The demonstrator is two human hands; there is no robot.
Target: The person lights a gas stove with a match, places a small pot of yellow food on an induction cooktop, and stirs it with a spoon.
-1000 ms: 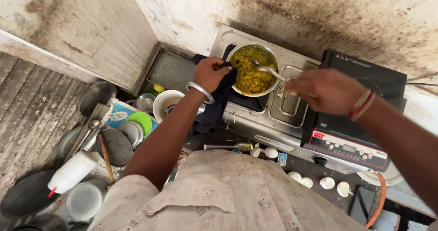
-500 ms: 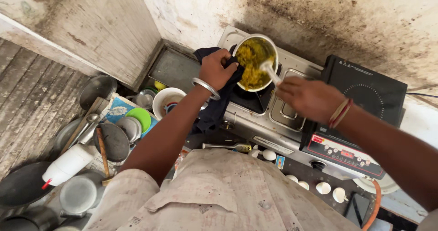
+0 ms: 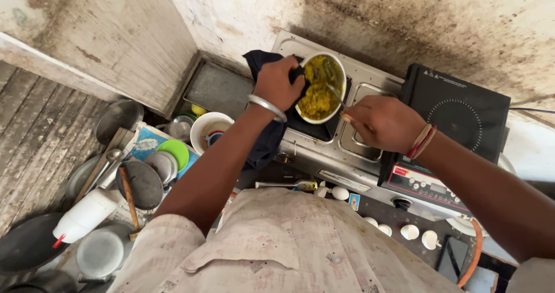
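Observation:
A steel pan (image 3: 321,87) of yellow-green cooked food is tilted on the left burner of a steel gas stove (image 3: 329,137). My left hand (image 3: 277,83), with a metal bangle at the wrist, grips the pan's rim through a dark blue cloth (image 3: 263,142). My right hand (image 3: 377,122), with red thread bands at the wrist, holds a spoon (image 3: 337,98) whose end is down in the food.
A black induction cooktop (image 3: 451,119) sits right of the stove. Left of it lie a white bowl (image 3: 209,129), a green lid (image 3: 173,152), steel plates, ladles and a white squeeze bottle (image 3: 81,218). Several white eggs (image 3: 409,231) and a phone (image 3: 451,257) lie at the stove's front.
The pan has been tipped up on its side under my left hand. My right hand with the spoon has come closer to the pan and lower.

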